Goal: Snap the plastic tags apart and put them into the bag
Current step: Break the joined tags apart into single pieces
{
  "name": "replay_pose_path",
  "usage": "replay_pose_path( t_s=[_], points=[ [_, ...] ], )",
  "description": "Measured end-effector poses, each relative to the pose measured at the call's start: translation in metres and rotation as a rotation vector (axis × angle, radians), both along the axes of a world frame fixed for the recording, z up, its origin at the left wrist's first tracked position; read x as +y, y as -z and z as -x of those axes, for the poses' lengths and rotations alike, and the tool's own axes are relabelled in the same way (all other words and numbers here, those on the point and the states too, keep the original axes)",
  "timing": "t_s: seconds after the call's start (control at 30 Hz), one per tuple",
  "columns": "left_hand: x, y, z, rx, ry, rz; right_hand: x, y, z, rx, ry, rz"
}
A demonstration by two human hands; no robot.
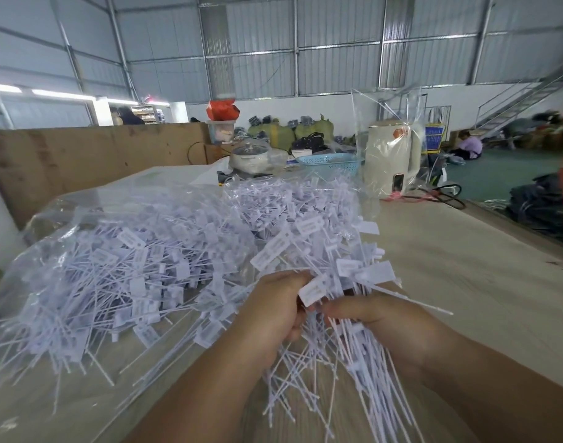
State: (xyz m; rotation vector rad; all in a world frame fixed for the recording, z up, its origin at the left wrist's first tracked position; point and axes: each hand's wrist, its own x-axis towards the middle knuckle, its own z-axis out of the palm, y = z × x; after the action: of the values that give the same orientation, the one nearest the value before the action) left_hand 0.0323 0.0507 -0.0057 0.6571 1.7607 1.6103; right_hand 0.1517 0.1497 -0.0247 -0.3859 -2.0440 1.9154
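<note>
Both hands (321, 318) grip tags (334, 356), stems pointing down.

From my seat, the open way lies to the right: the pale wooden tabletop (459, 270) is bare there from beside my right hand (379, 318) out to its far edge. To the left, the heap of white plastic tags with thin stems (123, 276), lying in the clear plastic bag (82, 203), blocks any low sweep; my left hand (273, 311) sits just beside it. The bunch of white tags (321, 260) both hands grip crowds the middle. Farther back stand a cream plastic kettle wrapped in clear film (392, 161), a light blue perforated basket (329, 163) and a white pot with glass lid (249, 156). A black cable (446, 195) trails across the far right edge.
</note>
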Motion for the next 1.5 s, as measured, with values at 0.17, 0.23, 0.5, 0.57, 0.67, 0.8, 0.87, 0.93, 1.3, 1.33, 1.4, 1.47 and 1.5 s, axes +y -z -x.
replay_pose_path(
  t_s=[0.17, 0.23, 0.5, 0.57, 0.67, 0.8, 0.87, 0.93, 1.3, 1.33, 1.4, 1.47, 1.5],
  points=[
    [0.000, -0.002, 0.000, 0.040, 0.025, 0.113, -0.003, -0.003, -0.001, -0.066, 0.087, 0.048],
    [-0.005, -0.003, 0.003, 0.089, 0.053, 0.136, -0.004, -0.006, -0.001, -0.097, 0.091, 0.046],
    [-0.028, -0.002, 0.035, 0.771, -0.061, 0.268, 0.003, -0.016, -0.002, -0.105, 0.137, 0.053],
    [-0.033, -0.002, 0.040, 0.844, -0.068, 0.288, 0.006, -0.015, -0.004, -0.105, 0.105, 0.070],
    [-0.030, 0.005, 0.037, 0.992, 0.048, 0.438, 0.006, -0.015, -0.006, -0.096, 0.079, 0.104],
    [-0.028, 0.002, 0.043, 1.168, -0.134, 0.419, 0.010, -0.015, -0.007, -0.055, 0.092, 0.124],
    [-0.028, 0.000, 0.044, 1.242, -0.201, 0.398, 0.011, -0.017, -0.008, -0.050, 0.122, 0.141],
    [-0.025, 0.002, 0.036, 1.258, -0.188, 0.315, 0.013, -0.015, -0.007, -0.024, 0.150, 0.133],
    [-0.009, 0.013, -0.009, 1.187, 0.107, -0.052, 0.001, -0.010, 0.004, 0.131, 0.059, 0.208],
    [-0.011, 0.013, -0.009, 1.226, 0.135, -0.052, 0.002, -0.010, 0.005, 0.135, 0.059, 0.203],
    [-0.013, 0.013, -0.008, 1.307, 0.162, -0.040, 0.002, -0.012, 0.006, 0.153, 0.048, 0.216],
    [-0.012, 0.013, -0.008, 1.350, 0.132, -0.040, 0.003, -0.013, 0.008, 0.178, 0.052, 0.197],
    [-0.011, 0.013, -0.008, 1.384, 0.115, -0.030, 0.004, -0.013, 0.009, 0.185, 0.069, 0.154]
  ],
)
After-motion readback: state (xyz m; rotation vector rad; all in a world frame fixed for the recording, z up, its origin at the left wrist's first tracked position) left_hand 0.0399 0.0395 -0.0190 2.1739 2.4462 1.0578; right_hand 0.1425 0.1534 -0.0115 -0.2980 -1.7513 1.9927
